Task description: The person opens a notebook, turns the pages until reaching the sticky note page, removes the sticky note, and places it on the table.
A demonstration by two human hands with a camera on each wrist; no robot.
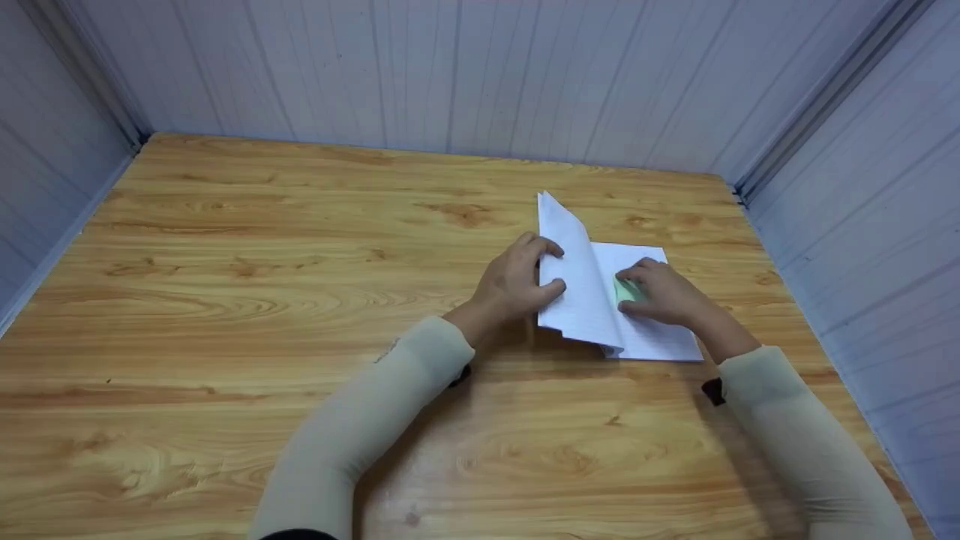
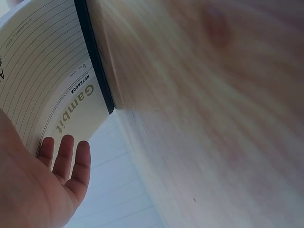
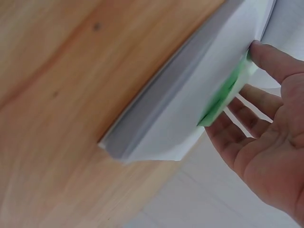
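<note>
1. Notebook (image 1: 600, 300) lies open on the wooden surface (image 1: 300, 300), toward its far right corner, short of the right edge.
2. Left hand (image 1: 517, 285): fingers curl round a raised sheaf of lined pages (image 1: 574, 277), holding it upright so the page beneath stays exposed.
3. Right hand (image 1: 664, 292): fingers (image 3: 273, 59) nearly straight, pressing a green slip (image 1: 626, 291) flat onto the right-hand page near the spine, which also pins that side down.

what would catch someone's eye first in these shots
The open white lined notebook on the right of the wooden table. The left hand holds its raised pages up, while the right hand presses a small green paper slip onto the flat page.
</note>
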